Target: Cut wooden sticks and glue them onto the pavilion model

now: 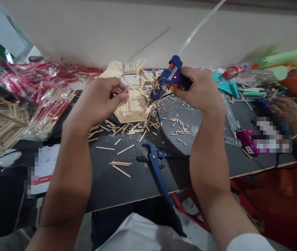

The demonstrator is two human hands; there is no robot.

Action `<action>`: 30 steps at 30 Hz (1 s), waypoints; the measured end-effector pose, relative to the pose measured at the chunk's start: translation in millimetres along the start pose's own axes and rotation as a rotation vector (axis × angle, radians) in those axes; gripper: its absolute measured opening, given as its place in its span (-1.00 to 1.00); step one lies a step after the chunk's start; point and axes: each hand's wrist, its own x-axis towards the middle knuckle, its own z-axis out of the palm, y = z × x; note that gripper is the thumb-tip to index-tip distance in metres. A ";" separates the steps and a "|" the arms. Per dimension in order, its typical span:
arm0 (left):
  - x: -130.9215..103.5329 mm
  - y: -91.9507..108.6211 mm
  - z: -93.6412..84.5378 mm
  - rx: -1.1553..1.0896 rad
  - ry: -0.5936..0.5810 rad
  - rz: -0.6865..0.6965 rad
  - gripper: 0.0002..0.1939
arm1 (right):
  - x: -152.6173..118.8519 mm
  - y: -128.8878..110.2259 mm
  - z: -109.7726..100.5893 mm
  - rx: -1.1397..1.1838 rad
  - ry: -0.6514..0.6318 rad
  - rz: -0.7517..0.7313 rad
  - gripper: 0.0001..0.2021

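My left hand (109,96) is closed in a pinch over a small model built of wooden sticks (132,104). A thin wooden stick seems to be between the fingertips, mostly hidden by them. In my right hand (199,87) is a blue hot glue gun (171,75), with a clear glue stick (200,26) rising from its back. Its nozzle end points down at the model's right side and is crusted with brownish residue. Short cut sticks (135,130) lie scattered around the model. Nearer to me rests a blue-handled cutter (155,160) with its jaws apart.
Bagged sticks (51,108) and red plastic wrappers (14,76) crowd the left. Another stick structure (4,118) and a phone (46,164) lie there too. At right are a co-worker's hand (286,108), a magenta tool (247,141) and coloured paper (281,57). A wall stands behind.
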 end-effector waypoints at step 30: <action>-0.8 5.7 -4.9 0.040 -0.034 0.008 -0.85 | -1.9 -6.0 -2.6 0.059 -0.023 0.081 -0.67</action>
